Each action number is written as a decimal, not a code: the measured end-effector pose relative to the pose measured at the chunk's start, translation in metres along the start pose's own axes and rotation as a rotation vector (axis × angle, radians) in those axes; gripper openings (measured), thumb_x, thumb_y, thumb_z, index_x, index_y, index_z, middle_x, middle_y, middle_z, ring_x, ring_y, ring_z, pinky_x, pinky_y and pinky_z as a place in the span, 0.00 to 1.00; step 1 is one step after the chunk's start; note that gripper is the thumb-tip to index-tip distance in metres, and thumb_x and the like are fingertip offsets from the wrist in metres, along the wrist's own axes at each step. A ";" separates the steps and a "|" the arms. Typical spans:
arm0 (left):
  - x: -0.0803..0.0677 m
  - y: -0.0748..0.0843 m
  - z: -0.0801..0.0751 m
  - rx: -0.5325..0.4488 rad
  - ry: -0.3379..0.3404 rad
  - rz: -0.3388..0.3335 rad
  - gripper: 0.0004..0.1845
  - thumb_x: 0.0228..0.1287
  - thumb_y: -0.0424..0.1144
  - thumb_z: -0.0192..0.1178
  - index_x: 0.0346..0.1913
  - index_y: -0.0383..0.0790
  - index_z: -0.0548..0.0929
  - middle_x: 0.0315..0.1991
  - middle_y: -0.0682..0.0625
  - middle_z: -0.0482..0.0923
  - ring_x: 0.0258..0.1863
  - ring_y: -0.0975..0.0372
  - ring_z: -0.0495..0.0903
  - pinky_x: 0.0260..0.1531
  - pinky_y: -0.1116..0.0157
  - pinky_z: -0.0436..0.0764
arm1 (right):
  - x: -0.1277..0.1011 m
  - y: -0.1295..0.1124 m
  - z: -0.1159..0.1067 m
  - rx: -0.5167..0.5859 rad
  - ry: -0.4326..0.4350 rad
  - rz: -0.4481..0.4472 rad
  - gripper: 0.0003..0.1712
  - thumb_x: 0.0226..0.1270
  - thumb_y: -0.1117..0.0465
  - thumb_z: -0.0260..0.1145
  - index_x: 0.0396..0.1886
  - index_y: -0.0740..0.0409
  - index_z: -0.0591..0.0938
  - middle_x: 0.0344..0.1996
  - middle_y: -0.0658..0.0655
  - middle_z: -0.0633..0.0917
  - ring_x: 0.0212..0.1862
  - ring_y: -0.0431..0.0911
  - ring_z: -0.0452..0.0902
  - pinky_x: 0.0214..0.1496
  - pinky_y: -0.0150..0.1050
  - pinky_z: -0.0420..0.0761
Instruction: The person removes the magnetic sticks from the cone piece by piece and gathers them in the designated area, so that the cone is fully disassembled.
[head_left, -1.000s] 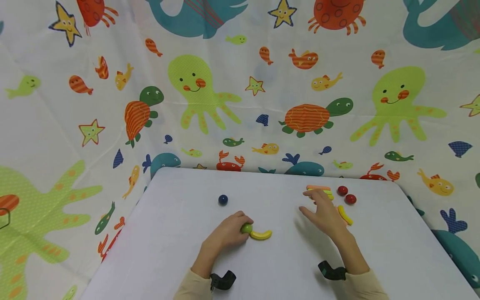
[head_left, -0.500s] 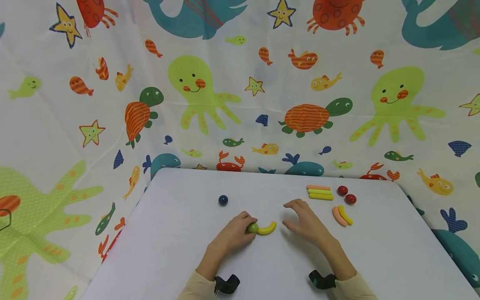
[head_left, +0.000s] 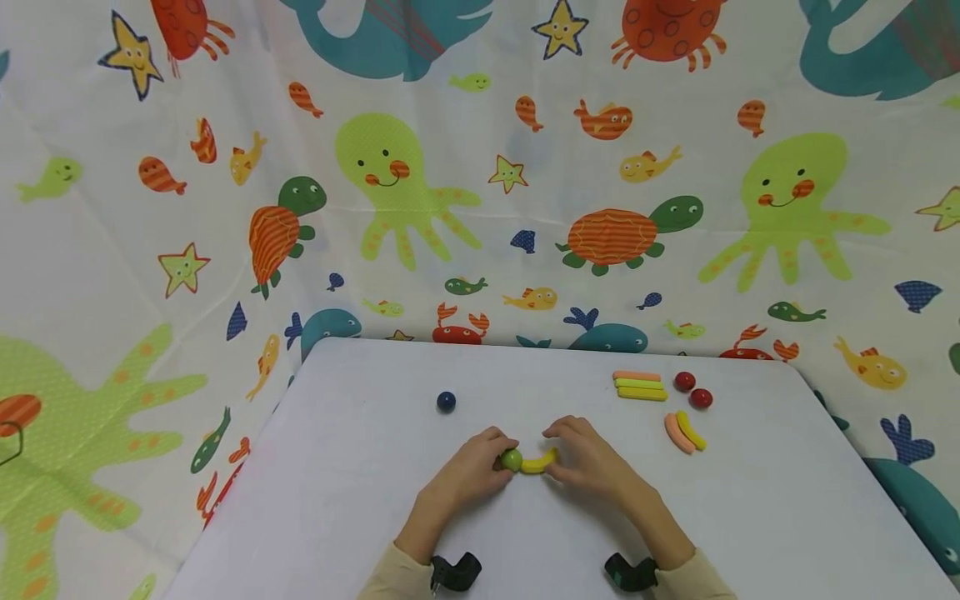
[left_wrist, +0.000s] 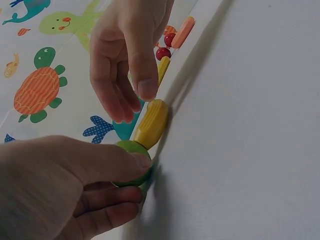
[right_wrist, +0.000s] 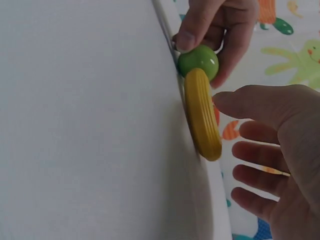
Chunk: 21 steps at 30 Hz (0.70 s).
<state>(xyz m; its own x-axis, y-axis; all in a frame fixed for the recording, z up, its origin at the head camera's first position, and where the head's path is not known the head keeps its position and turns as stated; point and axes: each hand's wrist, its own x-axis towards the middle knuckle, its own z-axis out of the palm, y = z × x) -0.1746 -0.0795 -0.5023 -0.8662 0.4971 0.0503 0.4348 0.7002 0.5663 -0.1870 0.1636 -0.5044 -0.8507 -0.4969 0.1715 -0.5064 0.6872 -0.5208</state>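
Note:
In the head view my left hand [head_left: 467, 468] pinches a glossy green ball [head_left: 512, 459] between thumb and fingers. A yellow, curved, ridged stick [head_left: 536, 466] meets the ball's right side; I cannot tell whether the two are joined. My right hand [head_left: 594, 457] is around the stick's far end, thumb and fingers apart. Seen from the right wrist, the right thumb [right_wrist: 235, 104] lies close beside the stick [right_wrist: 202, 115], and its other fingers are spread with nothing between them. The left wrist view shows the left thumb [left_wrist: 117, 162] across the ball.
A dark blue ball [head_left: 446, 402] sits behind the left hand. At the back right lie several straight sticks [head_left: 640, 386], two red balls [head_left: 685, 382] and two curved sticks [head_left: 681, 432]. The white table [head_left: 337, 433] ends at a printed sea-animal cloth [head_left: 435, 208].
My right hand has come left and down from the back-right pieces to the yellow stick. The left hand has shifted slightly right with the green ball, and the yellow stick has moved along with it.

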 end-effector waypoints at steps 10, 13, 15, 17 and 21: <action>0.001 0.004 0.005 0.021 0.026 0.026 0.21 0.63 0.37 0.68 0.58 0.38 0.82 0.47 0.51 0.80 0.37 0.71 0.74 0.39 0.73 0.77 | 0.001 -0.006 0.010 -0.075 -0.069 -0.008 0.15 0.59 0.54 0.75 0.46 0.48 0.86 0.46 0.44 0.83 0.49 0.39 0.73 0.57 0.43 0.80; 0.002 0.004 0.007 0.026 0.034 0.045 0.21 0.62 0.37 0.68 0.58 0.37 0.82 0.46 0.51 0.81 0.36 0.71 0.73 0.38 0.74 0.77 | 0.000 -0.005 0.012 -0.103 -0.051 -0.052 0.12 0.59 0.54 0.75 0.43 0.47 0.86 0.43 0.43 0.83 0.47 0.38 0.72 0.54 0.40 0.79; 0.002 0.004 0.008 0.029 0.039 0.050 0.21 0.62 0.37 0.68 0.58 0.37 0.82 0.46 0.51 0.81 0.36 0.72 0.73 0.37 0.74 0.76 | 0.000 -0.003 0.014 -0.110 -0.035 -0.084 0.11 0.60 0.55 0.74 0.42 0.47 0.86 0.41 0.43 0.84 0.46 0.38 0.72 0.52 0.39 0.78; 0.003 0.004 0.009 0.034 0.045 0.057 0.21 0.62 0.37 0.69 0.57 0.37 0.82 0.45 0.52 0.80 0.35 0.72 0.72 0.37 0.75 0.76 | -0.001 -0.002 0.015 -0.108 -0.015 -0.121 0.10 0.59 0.55 0.75 0.41 0.46 0.86 0.40 0.42 0.84 0.45 0.37 0.73 0.50 0.37 0.78; 0.003 0.004 0.011 0.047 0.057 0.075 0.20 0.61 0.37 0.69 0.57 0.37 0.83 0.43 0.52 0.80 0.33 0.72 0.71 0.35 0.75 0.75 | 0.000 -0.001 0.017 -0.093 0.007 -0.168 0.10 0.58 0.55 0.75 0.40 0.47 0.87 0.37 0.42 0.84 0.41 0.36 0.73 0.46 0.36 0.77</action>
<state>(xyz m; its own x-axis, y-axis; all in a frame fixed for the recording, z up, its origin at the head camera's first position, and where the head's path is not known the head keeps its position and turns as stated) -0.1729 -0.0692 -0.5085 -0.8428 0.5200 0.1389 0.5089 0.6858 0.5203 -0.1838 0.1542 -0.5184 -0.7541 -0.6049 0.2558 -0.6518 0.6414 -0.4046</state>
